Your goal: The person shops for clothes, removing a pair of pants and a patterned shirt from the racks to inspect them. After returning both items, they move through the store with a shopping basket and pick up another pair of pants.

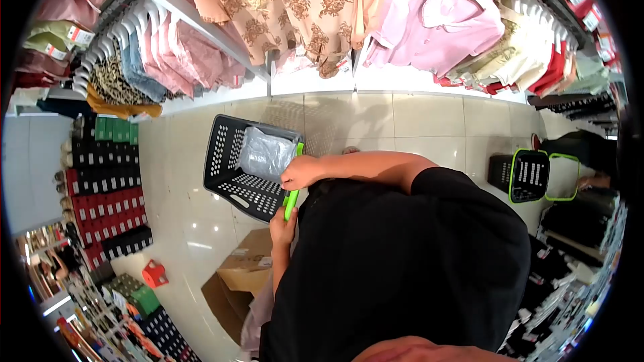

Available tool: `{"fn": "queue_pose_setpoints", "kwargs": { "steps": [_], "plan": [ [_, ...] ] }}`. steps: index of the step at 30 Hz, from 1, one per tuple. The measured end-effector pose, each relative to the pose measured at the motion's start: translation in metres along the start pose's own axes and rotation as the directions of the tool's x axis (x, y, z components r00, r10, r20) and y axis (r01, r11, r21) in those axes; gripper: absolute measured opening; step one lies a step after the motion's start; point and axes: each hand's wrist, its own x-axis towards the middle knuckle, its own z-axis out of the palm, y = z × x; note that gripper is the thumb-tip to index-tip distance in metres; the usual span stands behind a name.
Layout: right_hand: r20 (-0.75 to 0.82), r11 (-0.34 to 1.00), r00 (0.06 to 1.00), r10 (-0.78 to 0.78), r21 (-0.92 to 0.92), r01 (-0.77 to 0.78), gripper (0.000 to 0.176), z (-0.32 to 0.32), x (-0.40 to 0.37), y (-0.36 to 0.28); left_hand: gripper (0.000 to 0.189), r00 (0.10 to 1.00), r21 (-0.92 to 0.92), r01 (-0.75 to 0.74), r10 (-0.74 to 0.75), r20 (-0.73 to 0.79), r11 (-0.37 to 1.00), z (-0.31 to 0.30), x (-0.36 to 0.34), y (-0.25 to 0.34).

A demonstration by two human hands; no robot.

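Note:
A dark grey shopping basket (221, 141) with perforated sides is in front of me, tilted in the view. Inside it lies a grey plastic package (263, 154). My left hand (282, 226) is closed around the lower end of the bright green basket handle (291, 206). Reaching across that handle, my right hand (300, 172) is closed at the near edge of the package and appears to grip it. Its fingertips are partly hidden.
Clothes racks with a peach blouse (295, 7) and a pink shirt (439, 23) line the front. Stacked shoe boxes (111, 188) stand left, an open cardboard box (235, 281) below. At right, a person (580, 151) is beside another green-rimmed basket (530, 174).

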Motion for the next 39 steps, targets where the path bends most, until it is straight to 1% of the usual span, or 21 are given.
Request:
{"fn": "queue_pose_setpoints", "kwargs": {
  "steps": [2,4,5,6,9,10,11,13,14,17,20,21,24,26,28,30,32,34,35,37,39],
  "plan": [
    [0.024,0.999,0.999,-0.033,-0.005,0.033,0.038,0.0,-0.014,0.009,0.035,1.0,-0.005,0.01,-0.01,0.004,1.0,0.023,-0.007,0.008],
    [-0.02,0.998,1.0,-0.004,-0.058,0.003,0.034,-0.006,-0.031,0.015,0.039,0.996,0.013,0.087,-0.087,-0.002,0.996,0.042,-0.013,0.024],
    [-0.043,0.999,0.999,-0.027,-0.045,0.025,0.032,-0.004,-0.035,0.024,0.041,0.992,-0.026,0.126,-0.126,-0.001,0.992,0.051,-0.016,0.03],
    [-0.061,0.998,0.997,-0.053,-0.03,0.052,0.031,0.001,-0.038,0.034,0.043,0.992,0.004,0.129,-0.129,-0.011,0.992,0.059,-0.018,0.036],
    [-0.042,0.991,0.991,-0.127,-0.058,0.125,0.028,-0.016,-0.045,0.043,0.045,0.987,-0.064,0.117,-0.123,-0.104,0.991,0.075,-0.021,0.062],
    [-0.047,0.987,0.987,-0.151,-0.052,0.149,0.028,-0.013,-0.047,0.047,0.045,0.983,-0.078,0.143,-0.151,-0.1,0.987,0.079,-0.023,0.067],
    [-0.001,0.981,0.982,-0.189,-0.048,0.189,0.028,-0.014,-0.05,0.048,0.046,0.98,-0.096,0.161,-0.17,-0.1,0.982,0.082,-0.022,0.073],
    [-0.089,0.971,0.967,-0.239,-0.035,0.237,0.026,-0.025,-0.049,0.049,0.048,0.973,-0.111,0.208,-0.217,-0.076,0.972,0.083,-0.019,0.085],
    [-0.062,0.962,0.961,-0.27,-0.047,0.268,0.026,-0.029,-0.046,0.048,0.049,0.97,-0.098,0.226,-0.233,-0.064,0.969,0.083,-0.017,0.088],
    [-0.044,0.973,0.972,-0.229,-0.048,0.227,0.025,-0.036,-0.039,0.049,0.05,0.968,-0.124,0.211,-0.225,-0.113,0.97,0.084,-0.013,0.088],
    [-0.041,0.979,0.98,-0.197,-0.056,0.194,0.024,-0.042,-0.029,0.043,0.05,0.959,-0.139,0.225,-0.245,-0.143,0.964,0.077,-0.01,0.09],
    [-0.027,0.976,0.978,-0.209,-0.068,0.206,0.024,-0.044,-0.024,0.039,0.05,0.954,-0.147,0.221,-0.245,-0.172,0.964,0.072,-0.009,0.091],
    [0.034,0.986,0.988,-0.151,-0.073,0.153,0.026,-0.046,-0.009,0.03,0.049,0.948,-0.166,0.217,-0.249,-0.2,0.962,0.059,-0.005,0.085],
    [-0.018,0.982,0.986,-0.168,-0.093,0.166,0.024,-0.045,0.006,0.024,0.049,0.935,-0.178,0.222,-0.261,-0.242,0.959,0.053,-0.002,0.075],
    [-0.009,0.981,0.986,-0.167,-0.104,0.166,0.024,-0.045,0.025,0.018,0.048,0.922,-0.16,0.214,-0.253,-0.292,0.964,0.041,0.005,0.062],
    [-0.001,0.979,0.986,-0.164,-0.124,0.163,0.024,-0.046,0.044,0.012,0.048,0.913,-0.204,0.201,-0.259,-0.315,0.958,0.024,0.012,0.052],
    [-0.042,0.983,0.985,-0.17,-0.071,0.167,0.025,-0.046,0.06,0.006,0.048,0.902,-0.254,0.186,-0.267,-0.338,0.949,0.015,0.021,0.043],
    [0.007,0.977,0.982,-0.187,-0.099,0.187,0.024,-0.046,0.073,0.01,0.048,0.924,-0.191,0.144,-0.201,-0.325,0.971,0.009,0.025,0.032],
    [0.032,0.978,0.986,-0.162,-0.125,0.165,0.024,-0.046,0.078,0.008,0.047,0.927,-0.156,0.161,-0.203,-0.314,0.975,0.001,0.027,0.032],
    [0.066,0.981,0.991,-0.113,-0.151,0.122,0.024,-0.044,0.092,0.006,0.046,0.915,-0.162,0.109,-0.162,-0.37,0.981,-0.008,0.031,0.022],
    [0.049,0.984,0.991,-0.128,-0.119,0.133,0.026,-0.041,0.106,0.003,0.045,0.912,-0.178,0.092,-0.155,-0.379,0.98,-0.019,0.036,0.012]
  ]
}}
